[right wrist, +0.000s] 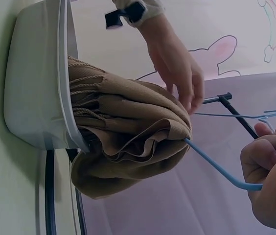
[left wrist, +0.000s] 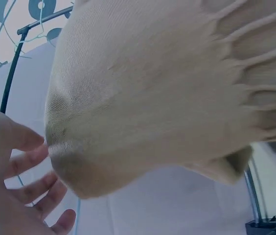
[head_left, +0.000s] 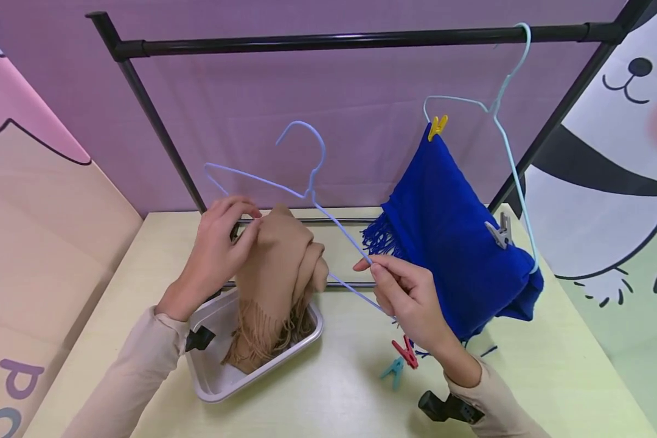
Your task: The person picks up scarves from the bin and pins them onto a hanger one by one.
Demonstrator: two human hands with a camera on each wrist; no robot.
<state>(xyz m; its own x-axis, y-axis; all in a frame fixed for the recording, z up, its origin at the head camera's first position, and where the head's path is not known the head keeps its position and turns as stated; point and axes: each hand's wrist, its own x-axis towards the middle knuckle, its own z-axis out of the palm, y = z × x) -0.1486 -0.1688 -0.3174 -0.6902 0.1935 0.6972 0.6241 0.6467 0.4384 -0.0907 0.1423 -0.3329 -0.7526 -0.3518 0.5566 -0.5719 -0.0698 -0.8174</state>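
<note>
A light-blue clothes hanger [head_left: 266, 180] is tilted in front of the rack, its hook off the bar. My right hand [head_left: 410, 298] pinches it near its right end. Over the hanger's lower bar hangs a tan fringed scarf [head_left: 276, 255], its fringe down in a white plastic basin [head_left: 205, 371]. At the scarf's upper left is my left hand [head_left: 219, 243]. Seen from the left wrist, that hand's loosely spread fingers [left wrist: 33, 188] lie at the edge of the cloth without gripping it. The scarf hides part of the hanger's bar.
A black rack [head_left: 328, 42] stands behind. On its right, a pale-blue hanger [head_left: 506, 131] carries a blue fringed scarf [head_left: 443, 237], with a yellow clothespin [head_left: 437, 128] and a grey clothespin [head_left: 500, 231]. Red [head_left: 406, 351] and teal clothespins [head_left: 394, 371] lie on the table [head_left: 334, 401].
</note>
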